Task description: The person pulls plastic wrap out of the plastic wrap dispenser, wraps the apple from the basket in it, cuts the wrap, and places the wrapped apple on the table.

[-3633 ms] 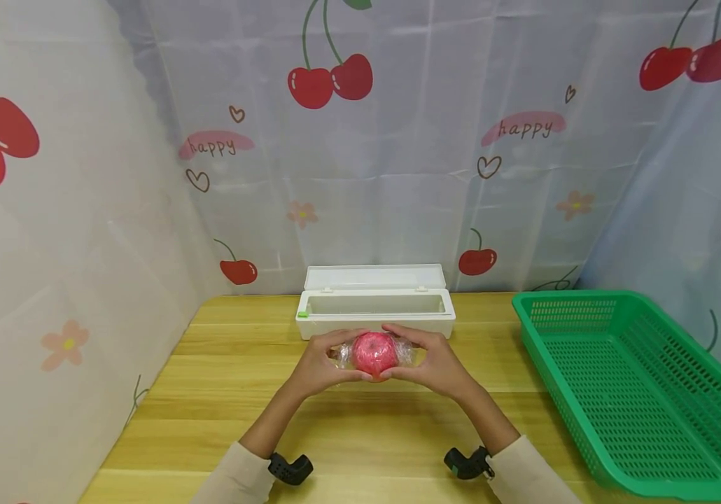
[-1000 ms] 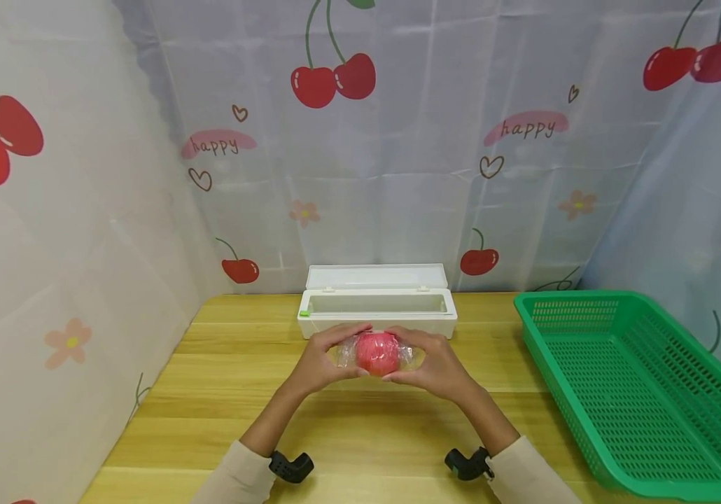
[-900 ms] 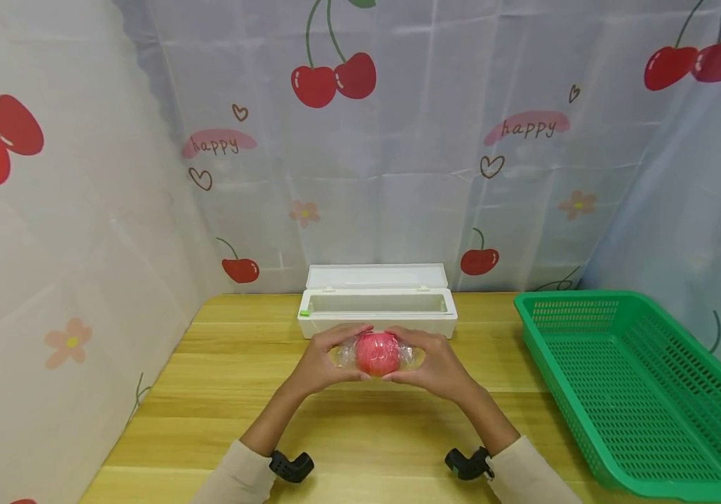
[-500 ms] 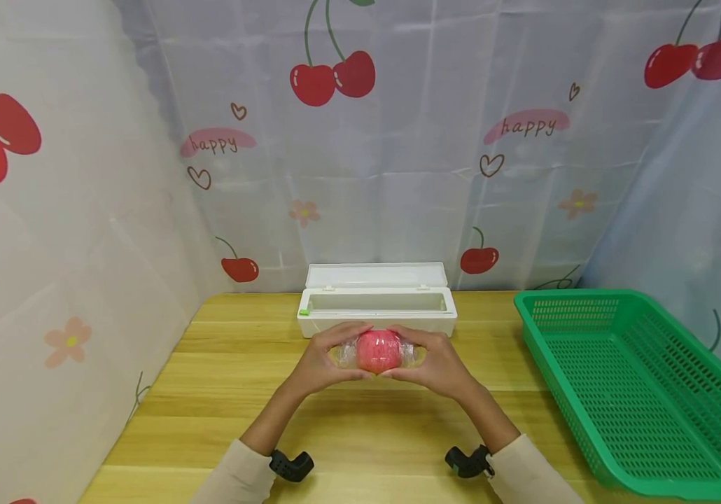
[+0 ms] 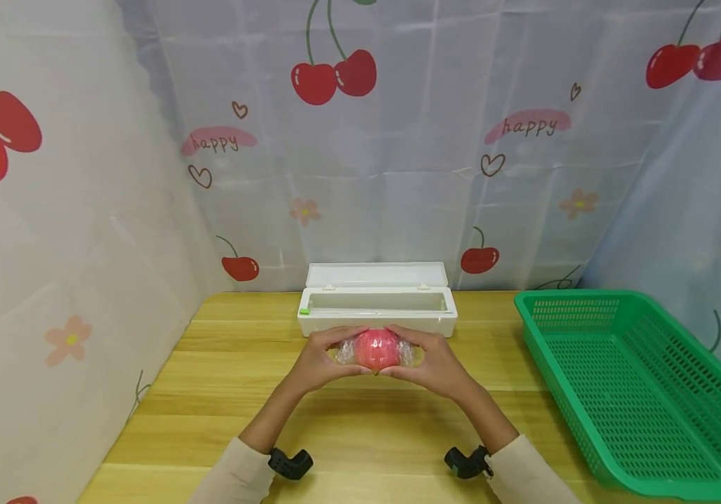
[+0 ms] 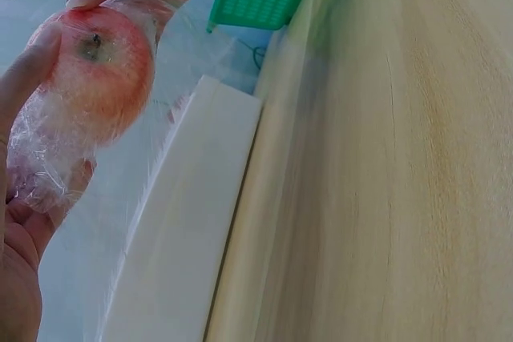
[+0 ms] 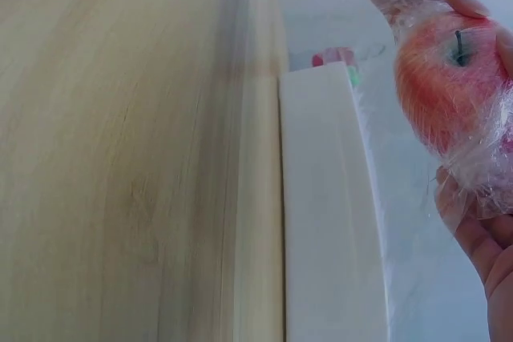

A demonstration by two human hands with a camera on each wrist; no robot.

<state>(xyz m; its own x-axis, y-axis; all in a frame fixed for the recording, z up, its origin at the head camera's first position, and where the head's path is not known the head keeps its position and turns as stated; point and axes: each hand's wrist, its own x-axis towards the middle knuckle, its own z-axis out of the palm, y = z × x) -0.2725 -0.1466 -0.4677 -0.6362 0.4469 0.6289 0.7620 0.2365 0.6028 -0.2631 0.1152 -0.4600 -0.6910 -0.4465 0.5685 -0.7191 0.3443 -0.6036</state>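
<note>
A red apple [image 5: 376, 349] wrapped in clear cling film [image 5: 346, 352] is held up between both hands above the table, just in front of a white box. My left hand [image 5: 323, 360] grips its left side, thumb below and fingers above. On the other side my right hand [image 5: 433, 362] grips it the same way. Gathered film bunches at both sides of the fruit, inside the palms. Both wrist views show the apple's stem end [image 6: 98, 44] facing back toward the wrists, with thumbs pressing near it.
The white cling film box [image 5: 376, 325] stands at the table's back with its lid [image 5: 376, 274] raised and a green slider at its left end. A green plastic basket [image 5: 562, 392] sits on the right. Printed curtains [image 5: 392, 175] enclose the wooden table [image 5: 228, 392].
The apple has turned in the hands: a dimpled end faced the head camera at first, and now its side does. Both hands have stayed in nearly the same place.
</note>
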